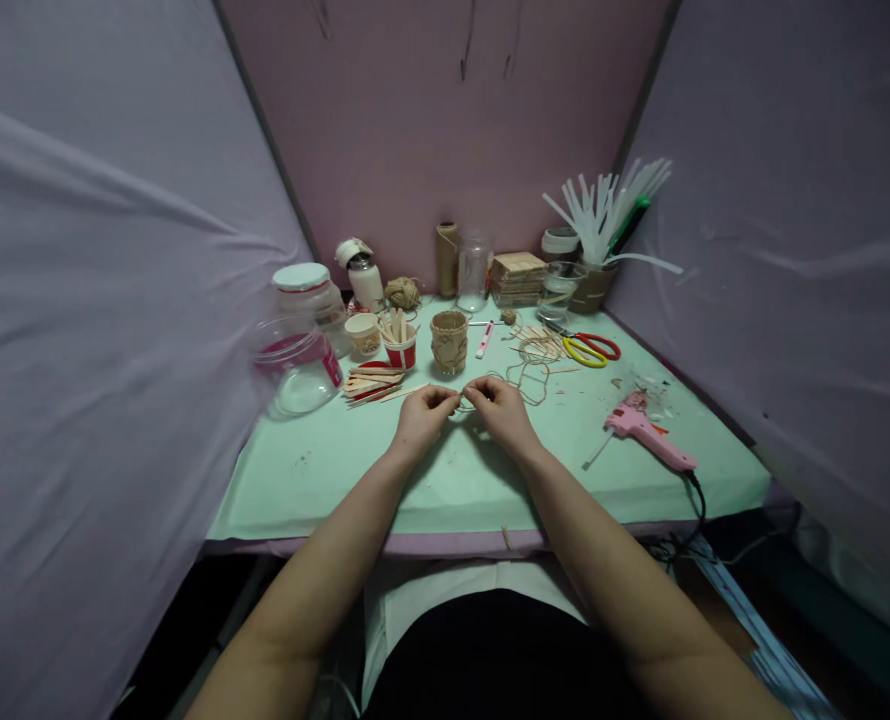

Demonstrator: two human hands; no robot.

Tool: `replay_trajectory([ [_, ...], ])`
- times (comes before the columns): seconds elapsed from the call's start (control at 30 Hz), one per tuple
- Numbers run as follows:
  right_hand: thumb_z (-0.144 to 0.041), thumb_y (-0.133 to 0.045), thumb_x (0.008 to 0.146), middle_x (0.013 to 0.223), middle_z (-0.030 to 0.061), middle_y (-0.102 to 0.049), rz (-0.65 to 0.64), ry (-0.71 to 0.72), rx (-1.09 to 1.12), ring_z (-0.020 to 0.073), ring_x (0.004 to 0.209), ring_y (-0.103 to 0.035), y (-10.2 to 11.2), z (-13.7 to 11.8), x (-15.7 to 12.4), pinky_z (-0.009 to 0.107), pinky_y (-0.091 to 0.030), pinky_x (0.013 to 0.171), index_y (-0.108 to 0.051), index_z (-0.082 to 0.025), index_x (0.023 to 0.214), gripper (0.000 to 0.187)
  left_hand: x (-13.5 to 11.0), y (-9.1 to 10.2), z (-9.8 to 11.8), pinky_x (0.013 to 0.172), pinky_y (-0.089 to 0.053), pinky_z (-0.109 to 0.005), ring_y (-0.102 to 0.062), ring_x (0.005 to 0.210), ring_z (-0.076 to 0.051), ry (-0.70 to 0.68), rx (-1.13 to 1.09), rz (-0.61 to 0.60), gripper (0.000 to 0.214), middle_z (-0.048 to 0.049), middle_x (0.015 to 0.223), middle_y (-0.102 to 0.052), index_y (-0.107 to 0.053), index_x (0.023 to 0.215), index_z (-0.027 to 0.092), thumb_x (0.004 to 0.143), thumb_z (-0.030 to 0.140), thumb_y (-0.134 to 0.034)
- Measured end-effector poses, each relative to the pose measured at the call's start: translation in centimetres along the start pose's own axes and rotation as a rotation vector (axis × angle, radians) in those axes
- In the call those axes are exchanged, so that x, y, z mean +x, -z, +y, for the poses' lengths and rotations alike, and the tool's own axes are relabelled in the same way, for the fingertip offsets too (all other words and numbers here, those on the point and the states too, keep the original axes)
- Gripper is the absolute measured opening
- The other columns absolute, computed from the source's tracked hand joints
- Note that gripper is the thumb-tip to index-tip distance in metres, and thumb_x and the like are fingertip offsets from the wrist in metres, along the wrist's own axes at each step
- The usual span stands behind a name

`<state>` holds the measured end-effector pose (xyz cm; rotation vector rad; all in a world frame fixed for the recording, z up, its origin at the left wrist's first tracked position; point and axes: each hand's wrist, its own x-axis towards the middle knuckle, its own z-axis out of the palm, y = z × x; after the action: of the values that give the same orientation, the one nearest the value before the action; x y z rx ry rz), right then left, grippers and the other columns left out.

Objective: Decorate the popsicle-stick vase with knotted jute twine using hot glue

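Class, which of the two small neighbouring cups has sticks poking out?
The red-and-white cup, on the right: wooden sticks rise above its rim, and none from the cream cup.

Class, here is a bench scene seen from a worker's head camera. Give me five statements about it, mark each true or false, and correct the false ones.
1. The left hand and right hand hold thin twine at their fingertips. True.
2. The glue gun lies at the left of the table. False: it lies at the right.
3. The scissors have one red and one yellow handle. True.
4. The red cup is empty. False: wooden sticks stand in it.
5. The twine ball sits to the left of the brown roll. True.
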<state>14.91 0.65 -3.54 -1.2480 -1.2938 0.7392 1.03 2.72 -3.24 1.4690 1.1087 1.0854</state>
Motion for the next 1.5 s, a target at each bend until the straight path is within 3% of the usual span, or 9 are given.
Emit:
replay_trajectory([
  [0.2,-0.033,-0.056,0.076,0.068,0.0011,-0.063,-0.007,0.012,-0.011,0.0150,0.064,-0.054,-0.1,-0.2,-0.1,0.028,-0.042,0.063,-0.060,-0.019,0.070,0.015,-0.2,-0.2,0.2,0.057,-0.039,-0.025,-0.052,0.058,-0.012,0.090,-0.019,-0.072,0.019,-0.0028,0.067,-0.065,-0.067,0.071,0.015,0.070,0.034,-0.064],
  [0.57,-0.038,-0.059,0.074,0.071,0.0009,-0.064,-0.032,-0.040,0.021,0.0153,0.066,-0.055,0.0,0.6,0.1,0.029,-0.042,0.065,-0.063,-0.018,0.073,0.020,-0.1,0.2,-0.1,0.063,-0.041,-0.027,-0.055,0.063,-0.014,-0.113,0.145,-0.040,0.019,-0.0018,0.065,-0.064,-0.073,0.076,0.017,0.075,0.028,-0.057],
  [0.7,-0.037,-0.061,0.073,0.061,-0.0013,-0.059,-0.053,-0.099,0.095,0.0138,0.059,-0.050,0.1,0.5,0.2,0.026,-0.039,0.057,-0.064,-0.019,0.070,0.019,-0.2,0.1,0.0,0.061,-0.041,-0.026,-0.053,0.062,-0.014,-0.133,0.150,-0.070,0.020,-0.0004,0.063,-0.063,-0.074,0.080,0.017,0.075,0.024,-0.056],
  [0.9,-0.043,-0.063,0.072,0.051,-0.0049,-0.047,-0.063,-0.208,0.206,0.0099,0.048,-0.038,0.2,0.7,0.2,0.024,-0.028,0.047,-0.061,-0.018,0.068,0.025,-0.3,-0.1,0.2,0.055,-0.041,-0.024,-0.050,0.054,-0.011,-0.037,0.019,-0.095,0.023,0.0009,0.057,-0.059,-0.073,0.086,0.015,0.072,0.024,-0.057],
  [1.1,-0.042,-0.066,0.070,0.060,-0.0037,-0.054,0.006,-0.178,0.213,0.0108,0.054,-0.044,0.1,0.8,0.2,0.025,-0.035,0.052,-0.061,-0.019,0.069,0.024,-0.3,-0.1,0.7,0.053,-0.040,-0.024,-0.049,0.051,-0.010,0.043,-0.124,-0.131,0.022,0.0008,0.055,-0.059,-0.072,0.082,0.013,0.066,0.025,-0.063],
  [1.27,-0.042,-0.066,0.071,0.067,-0.0017,-0.059,-0.048,-0.172,0.270,0.0114,0.058,-0.049,0.1,0.5,0.3,0.025,-0.038,0.056,-0.061,-0.020,0.071,0.024,-0.2,0.0,0.6,0.050,-0.037,-0.022,-0.049,0.050,-0.009,0.130,-0.180,-0.174,0.025,-0.0005,0.056,-0.060,-0.072,0.083,0.014,0.065,0.030,-0.068],
  [1.5,-0.042,-0.064,0.072,0.069,-0.0004,-0.059,0.171,-0.066,0.243,0.0129,0.061,-0.050,0.2,0.5,0.5,0.026,-0.040,0.058,-0.057,-0.019,0.074,0.023,-0.2,0.2,0.5,0.052,-0.037,-0.022,-0.053,0.055,-0.009,0.154,-0.216,-0.249,0.028,-0.0032,0.064,-0.064,-0.072,0.083,0.015,0.068,0.038,-0.072],
])
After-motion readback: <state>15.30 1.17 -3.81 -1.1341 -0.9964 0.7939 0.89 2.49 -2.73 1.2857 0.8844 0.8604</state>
